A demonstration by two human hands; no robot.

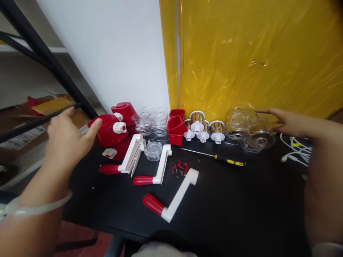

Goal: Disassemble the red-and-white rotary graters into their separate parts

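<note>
My left hand (68, 137) is raised at the left with thumb and fingers apart, just left of the stacked red housings (107, 130); nothing is in it. At the right, my right hand (285, 123) has its fingers spread beside the clear plastic hoppers (252, 128); I cannot tell if they touch. White cranks with red handles lie in front, one (178, 198) nearest me. Drum graters (197, 121) and red pushers (177, 130) stand at the back. A clear round part (153, 150), small red pieces and screws (180, 167) lie mid-table.
A black and yellow screwdriver (227, 160) lies across the black table (241, 207). White cables (297, 151) are coiled at the right. A black shelf frame (48, 60) rises at the left, and a yellow-wrapped surface (254, 53) stands behind.
</note>
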